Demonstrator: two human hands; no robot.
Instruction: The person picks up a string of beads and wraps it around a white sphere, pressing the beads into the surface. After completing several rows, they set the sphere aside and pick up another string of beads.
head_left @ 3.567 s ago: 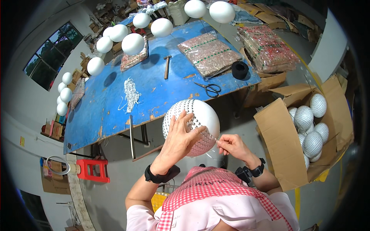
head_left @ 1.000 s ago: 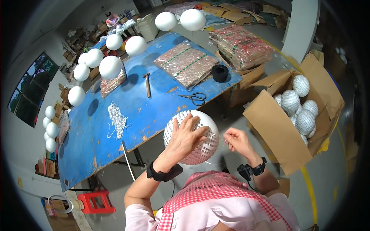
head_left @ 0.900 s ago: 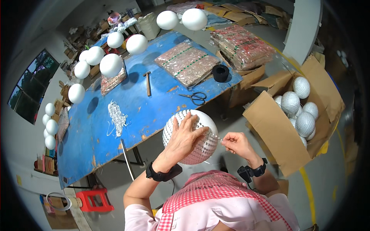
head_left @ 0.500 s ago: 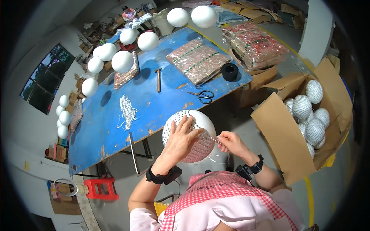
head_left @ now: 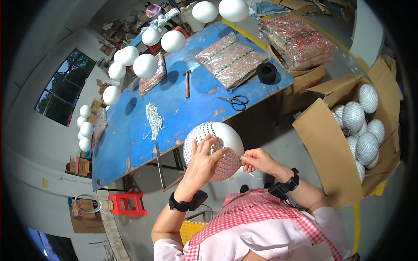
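A large white ball (head_left: 230,138) stands before me at the table's near edge. Rows of small silvery beads cover its left and lower parts, while the upper right is bare white. My left hand (head_left: 201,160) lies over the beaded front with its fingers spread, touching the surface. At the ball's right side my right hand (head_left: 262,162) is closed in a pinch on a thin bead strand, whose loose end hangs below the fingers. What supports the ball from beneath is hidden.
On the blue table (head_left: 174,117) lie a hammer (head_left: 187,85), scissors (head_left: 235,102), a bead-strand bundle (head_left: 153,121), black tape roll (head_left: 266,73) and wrapped packet (head_left: 230,61). Several white balls (head_left: 145,66) stand along the far side. A carton (head_left: 324,152) of beaded balls is at right; a red stool (head_left: 127,204), left.
The view has shifted, so the surroundings appear farther right. My right hand has drawn slightly closer to the ball's side with the strand. My left hand stays spread on the ball.
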